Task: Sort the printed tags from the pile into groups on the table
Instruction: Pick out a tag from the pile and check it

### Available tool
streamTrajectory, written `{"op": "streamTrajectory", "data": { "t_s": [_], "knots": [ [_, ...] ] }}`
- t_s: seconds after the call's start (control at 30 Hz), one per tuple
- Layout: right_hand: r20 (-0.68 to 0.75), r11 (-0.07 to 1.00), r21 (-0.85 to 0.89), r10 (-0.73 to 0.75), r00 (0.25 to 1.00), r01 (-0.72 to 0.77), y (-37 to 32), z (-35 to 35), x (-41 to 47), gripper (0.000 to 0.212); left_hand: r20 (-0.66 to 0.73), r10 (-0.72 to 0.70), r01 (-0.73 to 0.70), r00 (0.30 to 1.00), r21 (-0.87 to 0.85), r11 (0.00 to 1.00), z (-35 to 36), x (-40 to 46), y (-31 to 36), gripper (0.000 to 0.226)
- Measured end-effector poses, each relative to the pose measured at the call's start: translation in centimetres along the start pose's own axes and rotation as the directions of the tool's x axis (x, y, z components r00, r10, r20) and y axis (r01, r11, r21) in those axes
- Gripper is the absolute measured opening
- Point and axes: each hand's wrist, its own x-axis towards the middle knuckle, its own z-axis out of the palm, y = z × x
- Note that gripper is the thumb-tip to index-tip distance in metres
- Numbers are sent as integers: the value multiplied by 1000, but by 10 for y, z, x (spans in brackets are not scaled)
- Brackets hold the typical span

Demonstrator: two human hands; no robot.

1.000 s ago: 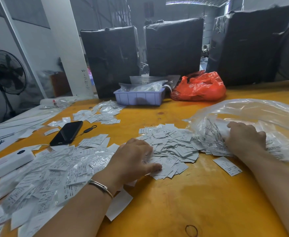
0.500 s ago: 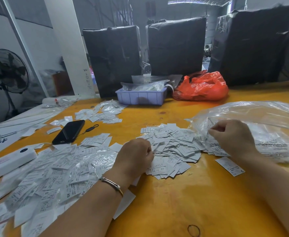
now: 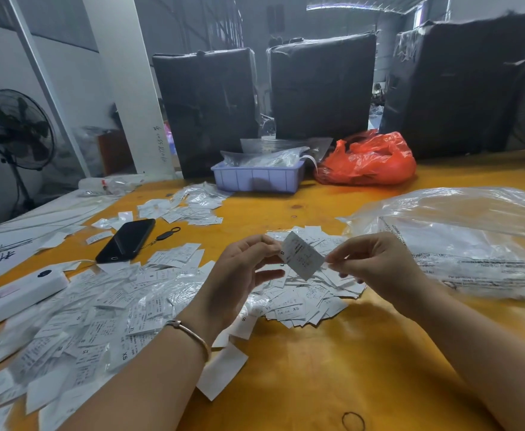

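A white printed tag (image 3: 301, 255) is held up above the table, tilted, an "S" showing at its left edge. My left hand (image 3: 242, 275) pinches its left corner and my right hand (image 3: 376, 265) pinches its right corner. Below the hands lies a pile of small white tags (image 3: 304, 303) on the yellow table (image 3: 332, 368). A wider spread of tags (image 3: 99, 315), some in clear film, covers the left side. Another small group of tags (image 3: 189, 206) lies farther back.
A large clear plastic bag (image 3: 460, 241) lies at the right. A black phone (image 3: 126, 240) and a white box (image 3: 15, 293) sit on the left. A blue tray (image 3: 258, 177), a red bag (image 3: 367, 161) and black wrapped bundles (image 3: 320, 85) stand at the back. A rubber band (image 3: 353, 420) lies near the front edge.
Both hands left the table and came together in the air. The right hand came away from the clear bag's opening. A single tag now sits pinched between the two hands.
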Motion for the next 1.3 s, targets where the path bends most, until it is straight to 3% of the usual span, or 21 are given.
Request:
{"op": "streamTrajectory", "data": {
  "t_s": [0.2,0.27,0.37,0.47,0.57,0.63,0.7,0.8,1.0,1.03,1.13,1.3],
  "knots": [
    [-26,991,38,-130,991,131,-5,5,-2,24,118,-115,129,986,-117,985,5,-1,0,6],
    [-24,977,-83,-198,980,196,-4,6,-2,24,143,-133,154,981,-154,976,4,-2,-1,11],
    [43,869,-329,-377,925,370,-3,7,-3,19,178,-143,177,974,-192,965,3,-2,0,7],
    [36,865,-263,-435,900,428,-5,8,-3,27,153,-141,166,978,-166,972,3,-2,0,8],
    [22,951,-95,-294,955,295,-7,10,-2,31,116,-91,100,989,-77,992,2,-4,0,9],
    [102,992,71,-111,989,105,-11,8,-2,26,88,-39,40,995,-8,999,2,-4,-2,10],
    [220,988,148,2,976,-35,-12,5,-2,27,55,20,-24,998,83,996,2,-3,-4,8],
    [230,999,47,-14,973,3,-9,7,-3,19,26,73,-77,997,156,985,3,-2,-6,8],
    [-69,998,62,-18,997,22,-5,1,0,7,-12,152,-146,988,218,965,4,-4,-4,18],
    [-89,999,40,-28,996,32,-5,-2,-1,14,-15,160,-152,987,222,963,4,-5,-3,22],
    [-56,1000,-19,-16,998,15,-6,-5,-1,56,-5,177,-171,984,215,961,5,-6,-1,32],
    [133,983,-10,181,974,-182,-10,1,0,19,92,155,-169,984,176,970,10,-11,3,42]
  ]
}}
